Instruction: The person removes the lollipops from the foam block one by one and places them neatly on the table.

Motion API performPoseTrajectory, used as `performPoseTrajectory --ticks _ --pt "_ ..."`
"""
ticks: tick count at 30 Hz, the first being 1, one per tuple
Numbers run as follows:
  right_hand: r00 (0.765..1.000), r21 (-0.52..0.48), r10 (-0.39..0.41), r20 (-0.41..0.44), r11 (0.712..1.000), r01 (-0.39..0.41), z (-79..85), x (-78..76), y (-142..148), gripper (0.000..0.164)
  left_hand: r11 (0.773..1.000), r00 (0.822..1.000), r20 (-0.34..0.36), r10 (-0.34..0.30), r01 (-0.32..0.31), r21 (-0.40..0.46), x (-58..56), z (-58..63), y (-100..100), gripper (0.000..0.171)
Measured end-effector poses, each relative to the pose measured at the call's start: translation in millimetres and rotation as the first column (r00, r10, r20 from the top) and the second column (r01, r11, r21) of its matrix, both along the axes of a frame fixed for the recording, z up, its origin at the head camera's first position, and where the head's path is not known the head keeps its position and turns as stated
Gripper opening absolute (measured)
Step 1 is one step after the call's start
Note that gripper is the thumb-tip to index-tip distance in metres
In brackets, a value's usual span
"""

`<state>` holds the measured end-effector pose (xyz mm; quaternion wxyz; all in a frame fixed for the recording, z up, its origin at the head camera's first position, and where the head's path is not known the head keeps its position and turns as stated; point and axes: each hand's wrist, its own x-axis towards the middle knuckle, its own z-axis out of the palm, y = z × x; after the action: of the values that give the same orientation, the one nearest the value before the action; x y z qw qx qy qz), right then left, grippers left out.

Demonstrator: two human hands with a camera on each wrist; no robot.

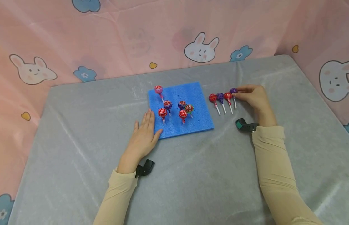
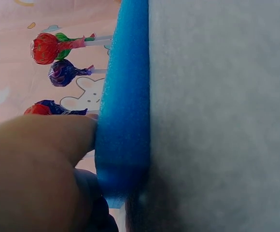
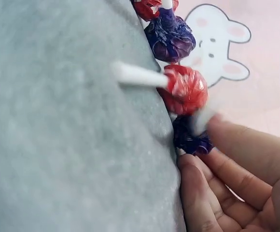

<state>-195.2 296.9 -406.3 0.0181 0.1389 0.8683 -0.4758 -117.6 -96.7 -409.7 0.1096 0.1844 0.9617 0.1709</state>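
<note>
Right hand (image 1: pixel 254 95) pinched the purple lollipop (image 1: pixel 233 90), right of centre in the upper frame. Judged light, hard-headed, slick-wrapped; best held where the stiff stick (image 1: pixel 235 103) met the head. Left hand (image 1: pixel 143 137), fingers straight, touched the blue foam block (image 1: pixel 202 120), mid-frame.

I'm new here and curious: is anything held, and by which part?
The right hand pinches the rightmost purple lollipop by its wrapped head. The left hand rests on the blue foam edge.
</note>
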Motion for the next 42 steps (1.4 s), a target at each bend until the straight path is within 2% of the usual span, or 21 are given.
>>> performPoseTrajectory --ticks 5,11,16,23,32,42 --pt "0.999 0.03 0.013 0.031 0.999 -0.014 -1.6 0.2 2.6 0.046 1.0 1.0 0.002 0.0 0.0 -0.004 0.1 -0.2 -0.1 0.069" --pt "0.998 0.021 0.07 0.006 0.997 -0.07 0.5 2.2 7.5 0.045 1.0 1.0 0.006 0.007 -0.007 -0.001 0.6 0.0 -0.1 0.069" --pt "0.996 -0.004 0.084 0.001 0.996 -0.084 3.2 3.8 9.1 0.046 1.0 1.0 0.01 0.009 -0.009 -0.004 1.1 0.0 -0.4 0.069" --pt "0.998 -0.042 0.058 -0.017 0.997 -0.058 3.6 4.8 8.9 0.047 1.0 1.0 0.007 0.009 -0.009 -0.007 1.3 -0.5 -0.7 0.069" --pt "0.997 -0.007 0.076 0.007 0.997 -0.076 3.5 4.2 10.3 0.046 1.0 1.0 0.002 0.008 -0.008 -0.004 1.3 -0.4 -0.8 0.069" --pt "0.999 -0.003 0.047 0.028 0.999 -0.047 8.2 4.9 9.2 0.051 1.0 1.0 0.006 0.005 -0.005 0.0 0.5 0.7 0.0 0.069"
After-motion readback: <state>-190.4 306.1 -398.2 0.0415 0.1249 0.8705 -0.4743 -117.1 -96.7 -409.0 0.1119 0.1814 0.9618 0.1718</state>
